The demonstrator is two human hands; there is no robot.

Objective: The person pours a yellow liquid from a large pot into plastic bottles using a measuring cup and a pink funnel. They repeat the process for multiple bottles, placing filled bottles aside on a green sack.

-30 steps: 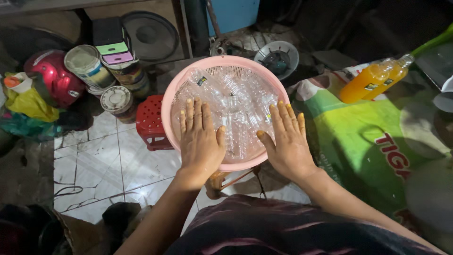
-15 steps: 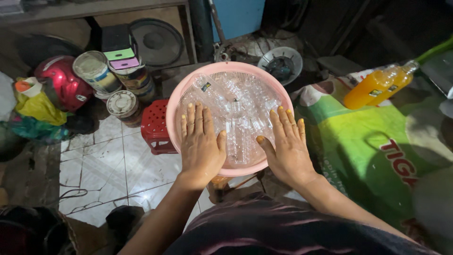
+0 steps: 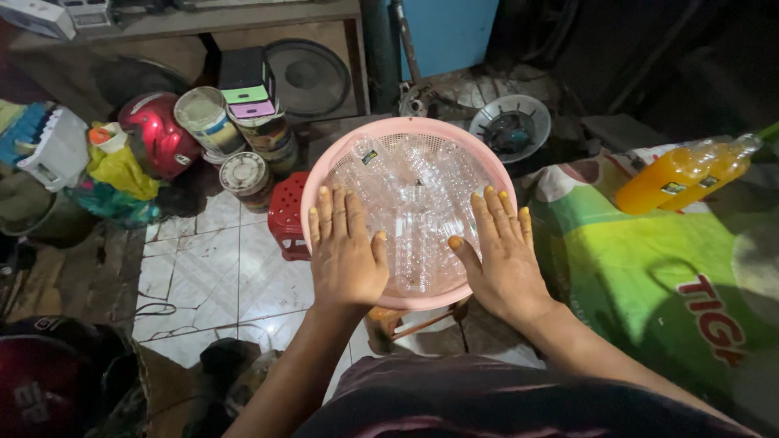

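The left hand (image 3: 345, 251) lies flat, fingers spread, on the clear plastic bottles (image 3: 414, 203) at about seven o'clock in the pink basin (image 3: 324, 174). The right hand (image 3: 503, 259) lies the same way at about five o'clock, open, gripping nothing. The heap runs from both palms toward twelve o'clock, equally near either hand, and the bottles' long axes point mixed ways. The basin sits on a low stool above the tiled floor (image 3: 219, 268). Outward, a small red stool (image 3: 288, 215) stands at nine o'clock, two orange drink bottles (image 3: 686, 174) at two o'clock.
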